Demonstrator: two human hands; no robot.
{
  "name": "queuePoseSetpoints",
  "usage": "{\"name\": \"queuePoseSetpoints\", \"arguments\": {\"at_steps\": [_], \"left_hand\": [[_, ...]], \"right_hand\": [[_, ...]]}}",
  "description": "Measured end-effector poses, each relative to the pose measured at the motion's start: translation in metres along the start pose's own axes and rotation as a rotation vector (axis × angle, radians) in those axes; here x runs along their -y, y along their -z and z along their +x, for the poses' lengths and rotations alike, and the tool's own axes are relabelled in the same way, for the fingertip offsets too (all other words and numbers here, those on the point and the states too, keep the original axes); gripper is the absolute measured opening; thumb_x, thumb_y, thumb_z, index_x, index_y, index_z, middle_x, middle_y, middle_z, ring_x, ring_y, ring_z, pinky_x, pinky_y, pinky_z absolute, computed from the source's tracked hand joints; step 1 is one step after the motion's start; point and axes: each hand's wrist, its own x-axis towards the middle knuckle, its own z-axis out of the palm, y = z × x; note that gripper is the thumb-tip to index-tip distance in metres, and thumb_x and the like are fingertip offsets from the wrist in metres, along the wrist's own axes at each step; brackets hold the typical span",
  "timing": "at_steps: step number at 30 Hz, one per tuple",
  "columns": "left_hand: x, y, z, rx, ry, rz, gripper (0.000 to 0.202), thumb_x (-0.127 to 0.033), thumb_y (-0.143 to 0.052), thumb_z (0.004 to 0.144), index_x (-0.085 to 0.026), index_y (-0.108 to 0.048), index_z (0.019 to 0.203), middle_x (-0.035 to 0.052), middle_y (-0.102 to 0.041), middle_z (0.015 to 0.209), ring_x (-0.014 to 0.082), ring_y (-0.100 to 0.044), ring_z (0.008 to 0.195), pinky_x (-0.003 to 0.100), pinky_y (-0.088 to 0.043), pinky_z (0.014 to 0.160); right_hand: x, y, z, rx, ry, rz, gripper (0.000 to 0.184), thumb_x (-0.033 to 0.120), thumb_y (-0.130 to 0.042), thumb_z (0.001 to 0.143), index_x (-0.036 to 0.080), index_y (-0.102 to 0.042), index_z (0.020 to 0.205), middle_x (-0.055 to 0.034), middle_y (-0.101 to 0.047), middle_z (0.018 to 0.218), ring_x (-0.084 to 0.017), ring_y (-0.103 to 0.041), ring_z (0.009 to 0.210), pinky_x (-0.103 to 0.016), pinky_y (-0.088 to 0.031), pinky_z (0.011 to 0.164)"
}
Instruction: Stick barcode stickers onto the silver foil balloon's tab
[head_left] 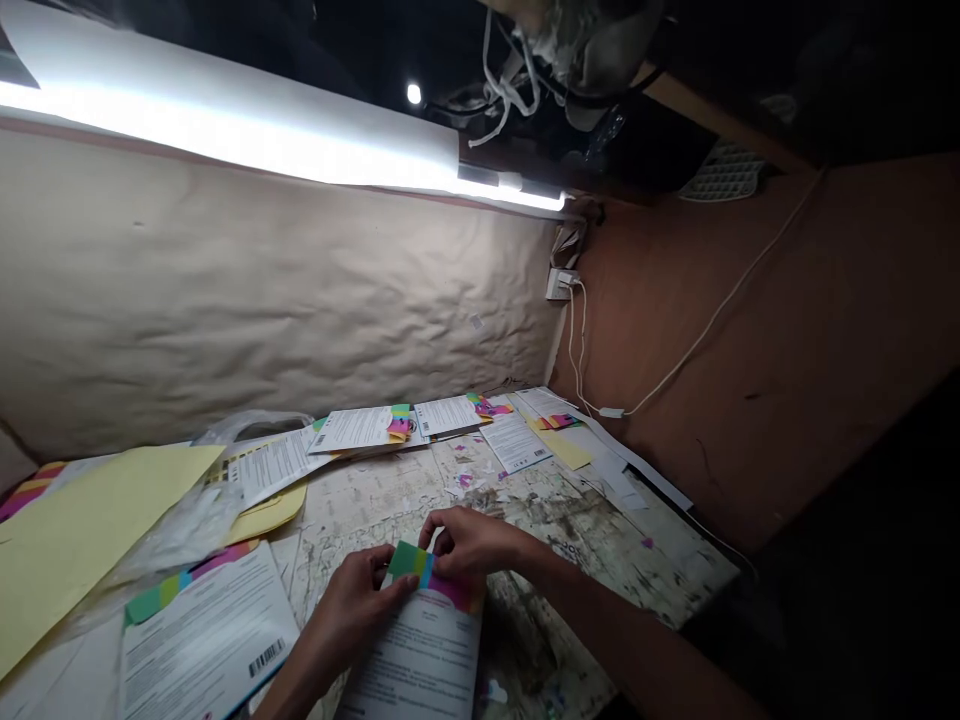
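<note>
A white printed packet (pixel 424 650) with a striped green, yellow, blue and pink top end lies at the front middle of the table. My left hand (pixel 360 600) grips its left edge near the green corner, thumb on top of the coloured band. At the same coloured end, my right hand (pixel 465 545) is closed with its fingertips pinched on the upper edge by the blue stripe. Both hands touch this one packet. Another packet (pixel 206 635) with a barcode lies to the left of my left forearm.
More printed packets (pixel 364 428) lie along the table's back edge. Yellow sheets (pixel 90 530) and clear plastic (pixel 176 525) cover the left side. Paper scraps (pixel 465 480) dot the worn table (pixel 390 490). A white cable (pixel 697 340) runs along the right wall; a tube light (pixel 225 130) hangs above.
</note>
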Motion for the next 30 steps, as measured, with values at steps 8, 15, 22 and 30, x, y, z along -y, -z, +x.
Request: {"name": "queuePoseSetpoints", "arguments": {"at_steps": [8, 15, 22, 30], "left_hand": [[-0.008, 0.008, -0.001, -0.075, -0.084, 0.067, 0.025, -0.037, -0.058, 0.078, -0.015, -0.068, 0.086, 0.0018, -0.068, 0.078, 0.0216, -0.060, 0.075, 0.024, -0.042, 0.062], [-0.016, -0.002, 0.001, -0.236, -0.158, 0.227, 0.024, -0.034, -0.062, 0.074, -0.014, -0.066, 0.085, 0.0037, -0.068, 0.081, 0.0233, -0.060, 0.081, 0.027, -0.044, 0.071], [-0.012, -0.002, -0.003, -0.124, -0.179, 0.165, 0.020, -0.031, -0.065, 0.073, -0.013, -0.067, 0.081, 0.0021, -0.066, 0.077, 0.0204, -0.060, 0.076, 0.025, -0.043, 0.065], [-0.043, 0.033, -0.047, -0.987, -0.494, 0.610, 0.069, -0.034, -0.064, 0.079, -0.022, -0.032, 0.138, 0.0142, -0.039, 0.140, 0.0363, -0.028, 0.137, 0.052, -0.028, 0.109]], "right_hand": [[0.015, -0.005, 0.002, -0.174, 0.168, -0.323, 0.026, 0.013, -0.056, 0.068, 0.019, -0.070, 0.089, 0.0002, -0.070, 0.080, -0.013, -0.061, 0.070, -0.017, -0.040, 0.056], [0.011, -0.013, -0.006, -0.325, 0.224, -0.320, 0.033, 0.013, -0.050, 0.076, 0.019, -0.066, 0.105, -0.0019, -0.068, 0.081, -0.015, -0.059, 0.071, -0.022, -0.039, 0.063], [0.012, -0.006, -0.003, 0.069, 0.226, 0.120, 0.038, 0.009, -0.049, 0.066, 0.015, -0.072, 0.096, -0.0007, -0.070, 0.083, -0.015, -0.059, 0.073, -0.021, -0.041, 0.063], [-0.016, -0.010, 0.004, -0.232, 0.094, 0.396, 0.028, 0.014, -0.052, 0.061, 0.013, -0.072, 0.081, -0.0003, -0.069, 0.074, -0.016, -0.060, 0.069, -0.024, -0.042, 0.064]]}}
